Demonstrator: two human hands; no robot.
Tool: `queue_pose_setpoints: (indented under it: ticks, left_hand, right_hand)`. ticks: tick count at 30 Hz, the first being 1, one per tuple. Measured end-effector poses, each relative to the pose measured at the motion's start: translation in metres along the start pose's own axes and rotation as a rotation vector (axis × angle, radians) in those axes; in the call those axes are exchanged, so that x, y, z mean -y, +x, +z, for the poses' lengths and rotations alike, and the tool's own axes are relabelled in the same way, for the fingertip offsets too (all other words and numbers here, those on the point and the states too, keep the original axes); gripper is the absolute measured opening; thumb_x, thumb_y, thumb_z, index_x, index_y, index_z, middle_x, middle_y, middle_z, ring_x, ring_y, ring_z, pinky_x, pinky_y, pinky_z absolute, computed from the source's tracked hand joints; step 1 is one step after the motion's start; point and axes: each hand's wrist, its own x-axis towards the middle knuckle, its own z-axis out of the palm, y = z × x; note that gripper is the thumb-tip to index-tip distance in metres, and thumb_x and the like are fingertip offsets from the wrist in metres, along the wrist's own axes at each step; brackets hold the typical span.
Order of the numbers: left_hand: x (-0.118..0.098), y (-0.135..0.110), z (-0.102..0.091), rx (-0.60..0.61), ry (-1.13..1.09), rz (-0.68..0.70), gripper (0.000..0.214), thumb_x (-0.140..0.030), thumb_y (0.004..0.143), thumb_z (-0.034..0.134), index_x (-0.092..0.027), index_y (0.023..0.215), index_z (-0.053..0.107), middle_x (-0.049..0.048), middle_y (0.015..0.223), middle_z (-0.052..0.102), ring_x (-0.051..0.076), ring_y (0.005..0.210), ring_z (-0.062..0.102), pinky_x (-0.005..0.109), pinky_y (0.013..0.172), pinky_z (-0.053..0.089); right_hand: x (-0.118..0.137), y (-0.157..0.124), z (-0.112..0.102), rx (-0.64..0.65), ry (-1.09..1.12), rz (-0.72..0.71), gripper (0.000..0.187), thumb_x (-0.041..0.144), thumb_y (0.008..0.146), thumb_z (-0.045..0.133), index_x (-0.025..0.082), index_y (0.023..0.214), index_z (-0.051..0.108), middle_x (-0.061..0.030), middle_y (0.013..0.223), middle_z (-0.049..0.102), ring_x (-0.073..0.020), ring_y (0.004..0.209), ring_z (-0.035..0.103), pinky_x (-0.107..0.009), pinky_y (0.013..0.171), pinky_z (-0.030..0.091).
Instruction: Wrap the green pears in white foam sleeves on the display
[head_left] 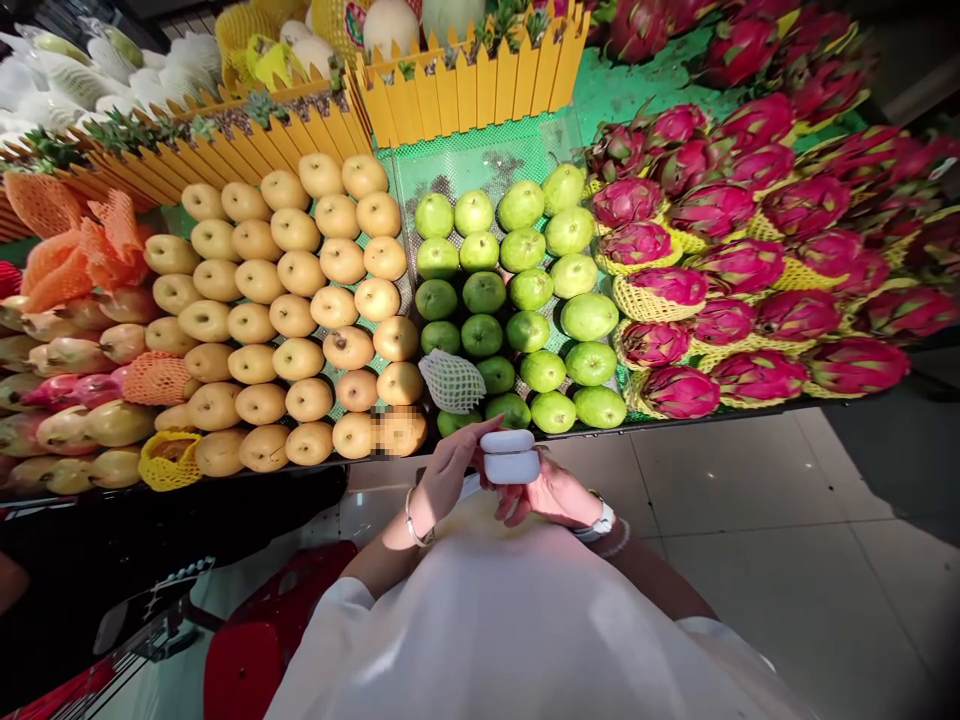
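Observation:
A small white earbud case (511, 466) is held in front of my body, near the front edge of the fruit display. My left hand (448, 472) grips it from the left, with the fingers close together against its side. From the right and below, my right hand (553, 488) holds the same case, its fingers curled underneath. A dark seam runs across the case near its lid; whether the lid is slightly raised I cannot tell. Just beyond my hands lie green guavas (553, 411) in rows and one white foam fruit net (452, 381).
Rows of yellow-brown pears (292, 318) lie to the left, and dragon fruit (742, 266) in yellow nets to the right. Small yellow fences (472, 92) stand behind. A red stool (259, 640) is at lower left, near a person in dark clothing (172, 525).

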Motion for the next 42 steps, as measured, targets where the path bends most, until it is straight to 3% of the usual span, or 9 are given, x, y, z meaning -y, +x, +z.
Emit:
queue_pose_setpoints:
  ticks: [2, 5, 11, 15, 18, 22, 29, 36, 42]
  left_hand:
    - [0.000, 0.000, 0.005, 0.028, 0.049, 0.006, 0.061, -0.058, 0.091, 0.052, -0.017, 0.136, 0.053, 0.0081, 0.103, 0.065, 0.010, 0.063, 0.054, 0.025, 0.058, 0.048]
    - [0.003, 0.001, 0.012, 0.062, 0.063, -0.003, 0.055, -0.055, 0.092, 0.053, -0.021, 0.135, 0.046, 0.0015, 0.088, 0.057, 0.008, 0.060, 0.045, 0.021, 0.052, 0.041]
    - [0.010, 0.008, 0.019, -0.010, 0.076, 0.043, 0.046, -0.061, 0.094, 0.043, -0.018, 0.105, 0.053, -0.0032, 0.069, 0.047, 0.007, 0.049, 0.037, 0.021, 0.042, 0.030]
    - [0.005, 0.011, 0.024, -0.064, 0.175, 0.141, 0.052, -0.060, 0.097, 0.035, -0.016, 0.107, 0.059, 0.0014, 0.075, 0.056, 0.011, 0.059, 0.047, 0.023, 0.052, 0.038]
    - [-0.002, 0.010, 0.029, -0.026, 0.332, 0.143, 0.047, -0.058, 0.090, 0.053, -0.018, 0.115, 0.056, 0.0027, 0.087, 0.062, 0.014, 0.071, 0.055, 0.025, 0.063, 0.043]
    - [-0.005, 0.011, 0.035, -0.009, 0.493, 0.146, 0.052, -0.057, 0.077, 0.072, -0.019, 0.109, 0.056, 0.0019, 0.089, 0.064, 0.016, 0.077, 0.057, 0.026, 0.067, 0.044]
    - [0.001, 0.017, 0.036, -0.033, 0.462, 0.278, 0.049, -0.050, 0.102, 0.027, -0.016, 0.105, 0.062, 0.0070, 0.093, 0.064, 0.017, 0.080, 0.059, 0.028, 0.073, 0.045]
    - [-0.003, 0.019, 0.032, 0.022, 0.533, 0.263, 0.058, -0.053, 0.097, 0.042, -0.019, 0.144, 0.047, 0.0084, 0.116, 0.066, 0.021, 0.094, 0.060, 0.030, 0.086, 0.046]
    - [0.010, 0.020, 0.031, -0.060, 0.389, 0.165, 0.071, -0.060, 0.099, 0.023, -0.014, 0.149, 0.041, 0.0036, 0.083, 0.063, 0.015, 0.067, 0.048, 0.027, 0.067, 0.044]
  right_hand:
    - [0.001, -0.001, 0.002, -0.039, -0.100, -0.139, 0.062, 0.067, 0.079, 0.066, 0.023, 0.123, 0.058, -0.0046, 0.091, 0.071, -0.0202, 0.078, 0.072, -0.035, 0.074, 0.061]
    - [0.004, -0.002, 0.004, -0.095, -0.255, -0.271, 0.059, 0.061, 0.084, 0.064, 0.028, 0.132, 0.052, -0.0060, 0.108, 0.069, -0.0189, 0.085, 0.071, -0.038, 0.083, 0.060]
    - [-0.003, 0.001, 0.001, -0.069, -0.253, -0.246, 0.068, 0.067, 0.081, 0.064, 0.029, 0.135, 0.048, -0.0081, 0.114, 0.065, -0.0216, 0.088, 0.070, -0.044, 0.086, 0.058]
    - [-0.013, 0.002, -0.004, -0.179, -0.223, -0.266, 0.074, 0.070, 0.075, 0.068, 0.032, 0.136, 0.050, -0.0081, 0.124, 0.061, -0.0220, 0.101, 0.065, -0.039, 0.089, 0.055]
    - [-0.018, -0.001, -0.009, -0.298, -0.224, -0.257, 0.075, 0.071, 0.071, 0.072, 0.029, 0.131, 0.056, -0.0084, 0.122, 0.062, -0.0213, 0.107, 0.062, -0.033, 0.094, 0.051]
    - [-0.018, -0.008, -0.015, -0.329, -0.180, -0.232, 0.076, 0.069, 0.065, 0.076, 0.029, 0.128, 0.058, -0.0088, 0.118, 0.064, -0.0231, 0.105, 0.063, -0.037, 0.095, 0.051]
    - [-0.024, -0.007, -0.012, -0.337, -0.105, -0.251, 0.078, 0.065, 0.061, 0.082, 0.032, 0.128, 0.056, -0.0050, 0.116, 0.066, -0.0204, 0.107, 0.064, -0.035, 0.098, 0.049]
    - [-0.033, -0.002, -0.018, -0.382, -0.056, -0.291, 0.070, 0.059, 0.064, 0.083, 0.035, 0.124, 0.056, -0.0018, 0.124, 0.065, -0.0204, 0.119, 0.060, -0.038, 0.107, 0.043]
    - [-0.028, 0.001, -0.017, -0.349, -0.175, -0.329, 0.073, 0.068, 0.064, 0.078, 0.031, 0.124, 0.058, -0.0068, 0.129, 0.062, -0.0234, 0.111, 0.063, -0.038, 0.094, 0.053]
